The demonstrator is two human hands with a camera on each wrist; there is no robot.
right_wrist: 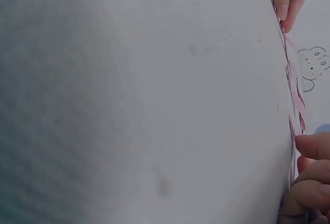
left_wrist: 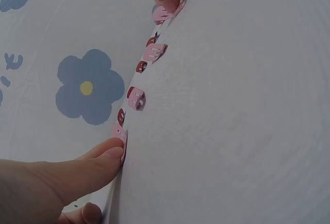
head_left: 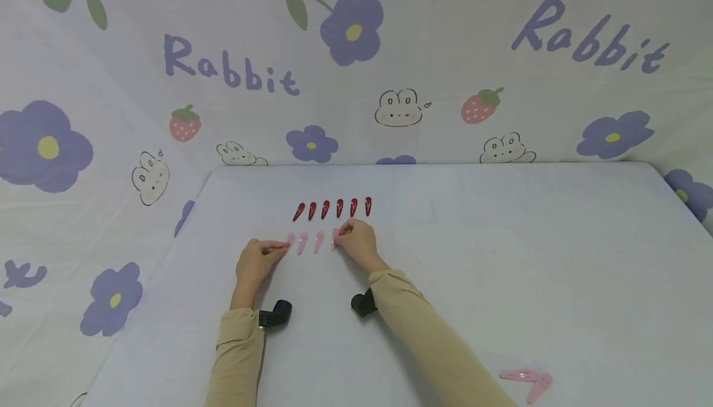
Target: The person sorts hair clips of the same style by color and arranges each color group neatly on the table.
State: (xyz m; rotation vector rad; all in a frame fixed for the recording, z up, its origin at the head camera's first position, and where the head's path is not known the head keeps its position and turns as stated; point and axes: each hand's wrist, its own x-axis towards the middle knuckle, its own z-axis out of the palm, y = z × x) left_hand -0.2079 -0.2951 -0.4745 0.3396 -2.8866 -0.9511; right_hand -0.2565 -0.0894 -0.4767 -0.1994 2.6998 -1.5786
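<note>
A row of pink snap hair clips lies on the white table. My left hand (head_left: 257, 266) pinches the leftmost pink hair clip (head_left: 290, 238) at the row's end; the left wrist view shows thumb and finger on that same clip (left_wrist: 118, 130). At the row's right end, my right hand (head_left: 359, 245) holds another pink hair clip (head_left: 335, 234) between thumb and fingers, which partly cover it. Between the hands lie two more pink clips, one nearer the left (head_left: 302, 243) and one nearer the right (head_left: 319, 242), both untouched.
Behind the pink row, several dark red hair clips (head_left: 325, 209) lie side by side. Loose pink clips (head_left: 519, 375) lie at the front right of the white tabletop (head_left: 501, 258). A printed cloth (head_left: 423, 54) hangs behind the table's far edge.
</note>
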